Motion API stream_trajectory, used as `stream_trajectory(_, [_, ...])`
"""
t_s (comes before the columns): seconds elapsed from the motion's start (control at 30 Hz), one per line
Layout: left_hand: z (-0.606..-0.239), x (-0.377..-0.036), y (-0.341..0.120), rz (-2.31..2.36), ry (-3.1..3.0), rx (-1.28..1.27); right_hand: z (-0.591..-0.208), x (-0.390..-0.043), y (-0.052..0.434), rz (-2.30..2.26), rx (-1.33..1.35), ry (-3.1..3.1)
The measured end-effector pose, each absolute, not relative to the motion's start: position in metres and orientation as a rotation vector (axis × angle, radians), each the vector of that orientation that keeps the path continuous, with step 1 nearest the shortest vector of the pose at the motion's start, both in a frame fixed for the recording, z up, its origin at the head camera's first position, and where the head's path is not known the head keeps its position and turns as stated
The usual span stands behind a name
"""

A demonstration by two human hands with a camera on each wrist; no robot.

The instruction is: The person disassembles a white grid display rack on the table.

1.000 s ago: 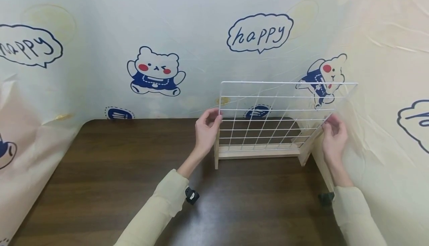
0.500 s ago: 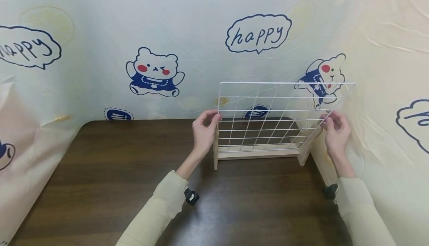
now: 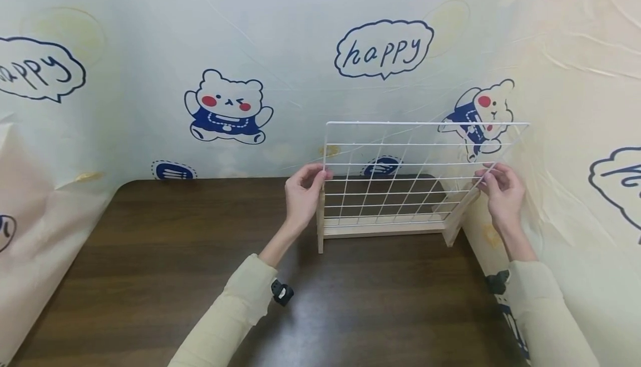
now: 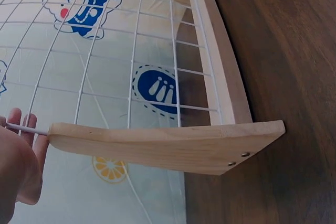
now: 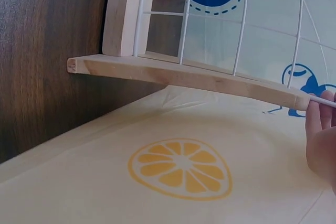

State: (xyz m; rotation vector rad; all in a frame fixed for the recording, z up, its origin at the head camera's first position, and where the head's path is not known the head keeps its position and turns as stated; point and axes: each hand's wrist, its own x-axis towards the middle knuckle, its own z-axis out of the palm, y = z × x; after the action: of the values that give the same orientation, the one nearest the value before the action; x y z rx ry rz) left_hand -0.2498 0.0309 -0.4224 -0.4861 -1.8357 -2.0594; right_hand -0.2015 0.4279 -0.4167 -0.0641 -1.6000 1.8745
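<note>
A white wire grid panel [image 3: 400, 179] stands in a light wooden stand [image 3: 385, 229] at the right of the table in the head view. My left hand [image 3: 302, 197] pinches the panel's left edge wire between thumb and fingers, just above the stand's left side piece [image 4: 157, 148]. On the opposite edge, my right hand [image 3: 504, 197] pinches the right edge wire, by the tip of the right side piece [image 5: 189, 80]. Both wrist views show the panel's lower wires running down between the side pieces to the crossbar [image 4: 223, 61]. Two screw heads [image 4: 239, 159] show on the left side piece.
The dark wooden table [image 3: 175, 278] extends to the left and front. Printed sheeting [image 3: 300, 50] hangs behind the table, and more sheeting [image 3: 576, 133] rises close behind the right hand. Both wrists carry small black devices [image 3: 282, 293].
My right hand has shifted slightly up and outward, its thumb still on the edge wire. My left hand keeps its grip. The whole head view has drifted a little; panel and stand look unmoved.
</note>
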Motion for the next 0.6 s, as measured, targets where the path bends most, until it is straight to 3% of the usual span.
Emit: stream_trajectory(0.6, [-0.38, -0.229, 0.022, -2.026, -2.023, -0.511, -0.407, -0.2, 0.422, 1.868, -0.137, -1.652])
